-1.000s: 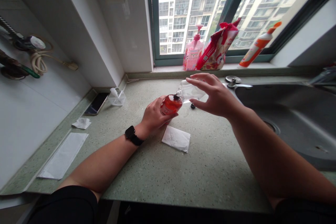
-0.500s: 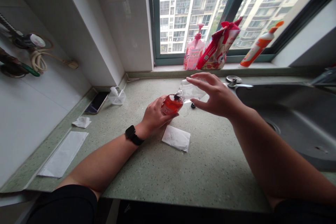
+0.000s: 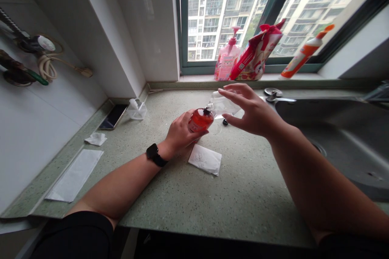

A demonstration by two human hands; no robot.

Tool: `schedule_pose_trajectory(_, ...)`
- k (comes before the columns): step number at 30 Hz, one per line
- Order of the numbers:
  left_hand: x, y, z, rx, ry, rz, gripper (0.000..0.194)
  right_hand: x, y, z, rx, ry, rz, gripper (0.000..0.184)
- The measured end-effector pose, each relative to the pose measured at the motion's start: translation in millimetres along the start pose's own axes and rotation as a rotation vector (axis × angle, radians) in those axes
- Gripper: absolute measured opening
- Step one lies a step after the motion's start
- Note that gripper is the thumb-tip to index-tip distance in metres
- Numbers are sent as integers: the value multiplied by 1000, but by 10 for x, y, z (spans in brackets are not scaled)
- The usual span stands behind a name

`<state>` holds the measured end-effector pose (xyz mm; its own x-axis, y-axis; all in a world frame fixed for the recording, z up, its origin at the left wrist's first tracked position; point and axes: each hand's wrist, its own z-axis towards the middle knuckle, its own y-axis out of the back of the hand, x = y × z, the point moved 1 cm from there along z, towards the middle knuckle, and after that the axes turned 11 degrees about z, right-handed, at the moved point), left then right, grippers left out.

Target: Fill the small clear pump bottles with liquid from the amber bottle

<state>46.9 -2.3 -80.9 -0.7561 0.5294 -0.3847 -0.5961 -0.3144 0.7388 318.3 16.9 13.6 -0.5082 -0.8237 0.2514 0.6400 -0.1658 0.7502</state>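
Observation:
My left hand (image 3: 181, 131) is wrapped around a bottle of red liquid (image 3: 201, 119), which has a dark neck. In my right hand (image 3: 251, 109) a clear bottle (image 3: 224, 104) lies tipped on its side, held between thumb and fingers. The clear bottle's mouth meets the neck of the red bottle. Whether liquid is flowing between them is too small to tell. On the counter just below the clear bottle sits a small black cap (image 3: 225, 122). A folded white tissue (image 3: 205, 159) lies in front of the red bottle.
Along the left edge are a phone (image 3: 113, 116), a clear plastic box (image 3: 136, 109), a crumpled tissue (image 3: 96, 139) and a long folded paper (image 3: 75, 175). A metal sink (image 3: 340, 129) is at the right. A pink pump bottle (image 3: 226, 61), red bag (image 3: 258, 54) and orange bottle (image 3: 304, 56) line the windowsill.
The view has shifted slightly. Both hands keep their grips, and the two bottles stay mouth to neck with no clear change between them.

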Motion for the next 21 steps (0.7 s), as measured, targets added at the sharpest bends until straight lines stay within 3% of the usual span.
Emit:
schedule_pose_trajectory(8, -5, -23, -4, -1, -10, -7, 84, 6, -5, 5, -28, 34, -2, 71)
schedule_pose_trajectory(21, -36, -30, -24, 0, -24, -1, 84, 11, 70, 10, 3, 43, 40, 80)
